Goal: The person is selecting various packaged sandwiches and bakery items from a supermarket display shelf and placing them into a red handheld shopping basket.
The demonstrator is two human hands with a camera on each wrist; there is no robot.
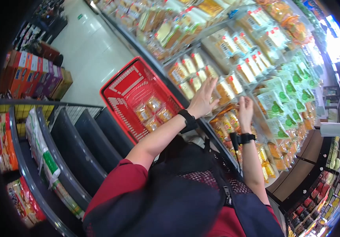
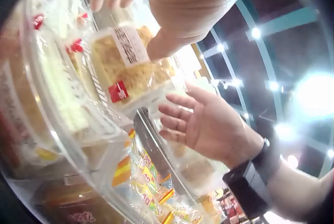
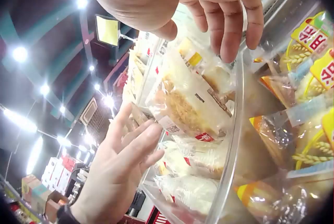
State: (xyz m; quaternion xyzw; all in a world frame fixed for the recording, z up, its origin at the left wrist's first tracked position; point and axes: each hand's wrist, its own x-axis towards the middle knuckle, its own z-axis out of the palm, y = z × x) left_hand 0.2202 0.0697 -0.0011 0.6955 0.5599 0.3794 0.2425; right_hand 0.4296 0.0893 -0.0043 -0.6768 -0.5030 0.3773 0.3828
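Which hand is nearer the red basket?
Left. In the head view, the left hand is to the right of the red basket; the right hand is farther right, beyond the left hand.

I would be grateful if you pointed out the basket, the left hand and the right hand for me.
Basket (image 1: 159, 87): head view, on its bare inner wall.
Left hand (image 1: 202, 101): head view, on the middle of the hand.
Right hand (image 1: 246, 113): head view, below the fingers.

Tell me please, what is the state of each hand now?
Left hand: open, by the bagged bread; contact cannot be told.
Right hand: open, fingers relaxed, holding nothing.
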